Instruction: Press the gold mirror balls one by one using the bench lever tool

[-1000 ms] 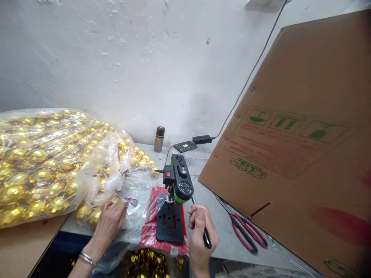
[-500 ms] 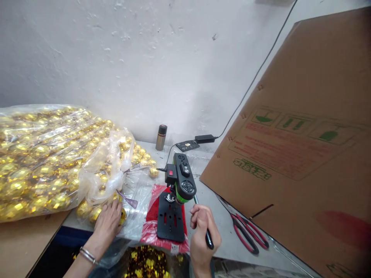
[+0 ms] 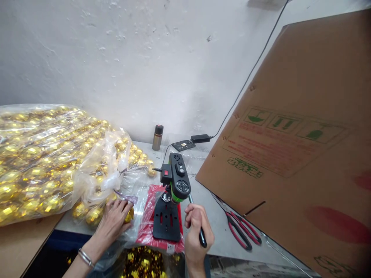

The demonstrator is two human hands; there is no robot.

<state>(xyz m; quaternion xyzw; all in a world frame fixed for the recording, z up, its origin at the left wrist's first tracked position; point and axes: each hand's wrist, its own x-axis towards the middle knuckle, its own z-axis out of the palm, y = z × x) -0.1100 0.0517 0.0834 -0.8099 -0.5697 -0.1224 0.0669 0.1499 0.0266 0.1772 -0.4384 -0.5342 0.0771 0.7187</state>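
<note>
My left hand (image 3: 113,222) is curled round a gold faceted ball (image 3: 129,214) at the mouth of a clear plastic bag (image 3: 95,181) full of the same gold balls. My right hand (image 3: 196,231) is closed around the black lever handle (image 3: 202,238) of a small black and green bench press machine (image 3: 176,181). The machine stands on a black slotted base plate (image 3: 166,222) over a red sheet (image 3: 150,227). A silver bracelet (image 3: 85,258) is on my left wrist.
A big cardboard sheet (image 3: 304,135) leans at the right. Red-handled scissors (image 3: 242,235) lie at its foot. A small metal bottle (image 3: 157,137), a power adapter (image 3: 199,138) and a cable stand by the white wall. More gold balls (image 3: 145,264) sit in a bag below the table edge.
My left hand has drawn a gold ball out from the bag toward the machine. My right hand stays on the lever. The camera view shifted slightly.
</note>
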